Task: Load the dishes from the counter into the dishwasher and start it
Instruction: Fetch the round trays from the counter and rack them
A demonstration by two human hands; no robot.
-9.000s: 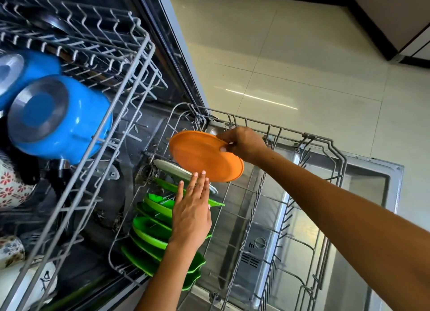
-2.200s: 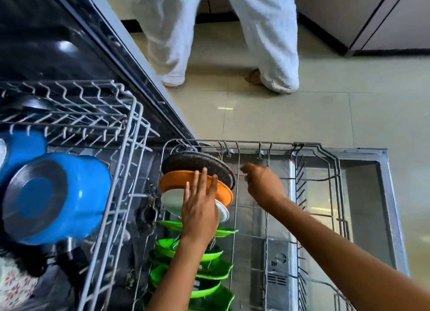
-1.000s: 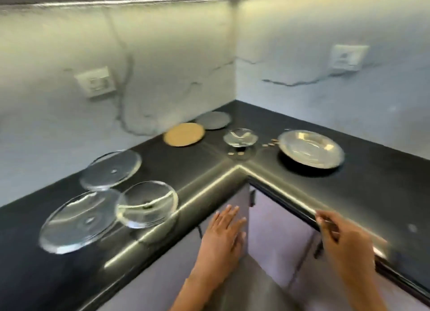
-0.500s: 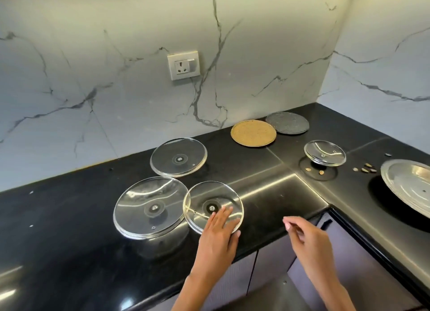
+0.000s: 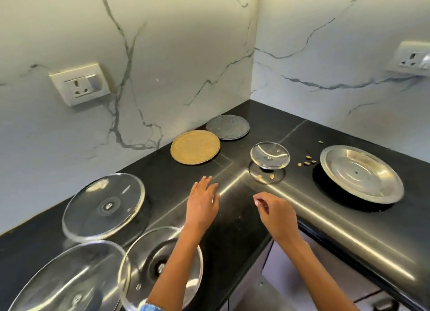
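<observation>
Black L-shaped tabletop against marble walls. Three glass lids lie at left, a small glass lid near the corner, a steel plate at right. Tan disc and grey disc sit just beside each other. Left hand flat, fingers extended; right hand loosely curled, empty.

You've got four glass lids: three big ones on the left, one small by the corner. Two round mats, tan and grey. One steel plate. Two sockets. Two hands. Several seeds, too small to count.
</observation>
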